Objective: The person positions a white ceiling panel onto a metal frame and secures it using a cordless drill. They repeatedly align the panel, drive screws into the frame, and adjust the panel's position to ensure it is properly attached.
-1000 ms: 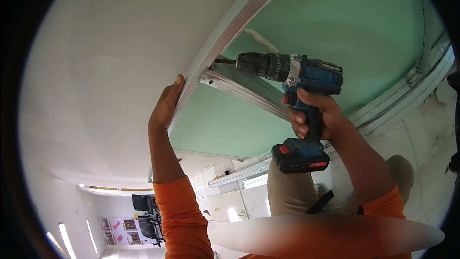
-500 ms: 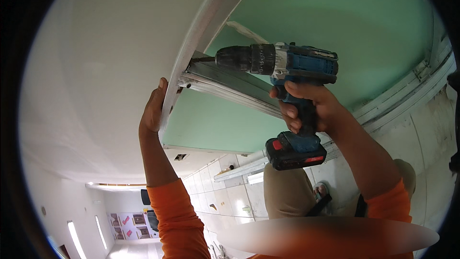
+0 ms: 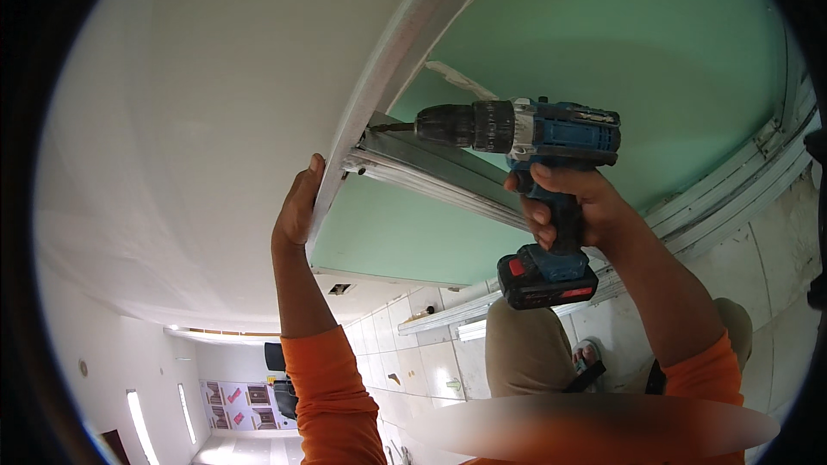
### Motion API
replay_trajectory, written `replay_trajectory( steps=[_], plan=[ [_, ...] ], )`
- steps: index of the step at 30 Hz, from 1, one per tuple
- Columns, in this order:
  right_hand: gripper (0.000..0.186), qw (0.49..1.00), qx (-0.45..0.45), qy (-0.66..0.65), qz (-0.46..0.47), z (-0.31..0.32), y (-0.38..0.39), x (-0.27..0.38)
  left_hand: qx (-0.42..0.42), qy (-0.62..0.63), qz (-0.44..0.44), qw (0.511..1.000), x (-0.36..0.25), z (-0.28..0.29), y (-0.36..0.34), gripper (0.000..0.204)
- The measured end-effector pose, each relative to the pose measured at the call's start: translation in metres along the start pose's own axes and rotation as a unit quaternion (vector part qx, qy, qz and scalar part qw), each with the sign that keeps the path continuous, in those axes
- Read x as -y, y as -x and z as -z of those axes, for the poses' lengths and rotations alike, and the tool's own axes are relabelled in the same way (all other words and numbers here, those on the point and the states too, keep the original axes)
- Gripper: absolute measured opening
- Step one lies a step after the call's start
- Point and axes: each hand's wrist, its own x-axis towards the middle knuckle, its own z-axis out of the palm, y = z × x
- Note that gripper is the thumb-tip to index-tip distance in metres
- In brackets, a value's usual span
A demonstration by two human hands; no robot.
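Note:
My right hand [image 3: 579,207] is wrapped around the grip of a blue and black cordless drill [image 3: 525,133], held level with its chuck to the left. A thin bit [image 3: 394,127] reaches from the chuck to the inner side of a pale metal frame [image 3: 372,95], at the end of a grey metal crosspiece [image 3: 448,176]; its tip is hard to make out. Across the frame, my left hand [image 3: 297,207] rests against the white panel [image 3: 207,120] beside the frame's edge. Its fingers are stretched out, pointing upward, and partly hidden.
Green board [image 3: 620,26] backs the frame on both sides of the crosspiece. Long metal channels [image 3: 689,228] run along the board's base at right. More metal lengths [image 3: 448,310] lie on the pale tiled floor [image 3: 405,362]. My knee [image 3: 521,344] is below the drill.
The whole scene has shifted slightly right and down in view. The drill bit stays at the frame, and both hands keep about the same places on the drill and the panel.

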Motion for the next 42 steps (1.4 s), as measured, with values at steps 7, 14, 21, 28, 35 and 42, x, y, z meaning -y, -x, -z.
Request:
replay_trajectory(
  steps=[7,14,21,28,35,42],
  plan=[
    [0.043,1.000,0.011,-0.010,-0.001,0.000,-0.003,-0.003,0.009,-0.013,-0.011,1.000,-0.007,0.000,0.004,0.078],
    [0.042,1.000,0.019,-0.014,0.001,-0.002,-0.003,-0.005,0.026,0.000,-0.024,0.999,-0.010,-0.001,0.006,0.080],
    [0.042,0.999,0.033,-0.020,0.009,0.000,-0.003,-0.006,0.020,-0.013,-0.014,1.000,-0.015,-0.002,0.008,0.084],
    [0.044,0.999,0.033,-0.018,0.011,0.001,-0.002,-0.009,0.026,-0.004,-0.012,1.000,-0.015,-0.001,0.008,0.084],
    [0.045,0.999,0.037,-0.024,0.010,-0.002,0.000,-0.011,0.020,-0.010,-0.006,1.000,-0.016,-0.001,0.009,0.084],
    [0.047,0.999,0.033,-0.027,0.018,-0.001,-0.001,-0.013,0.022,-0.016,0.000,1.000,-0.025,-0.004,0.015,0.083]
  ],
)
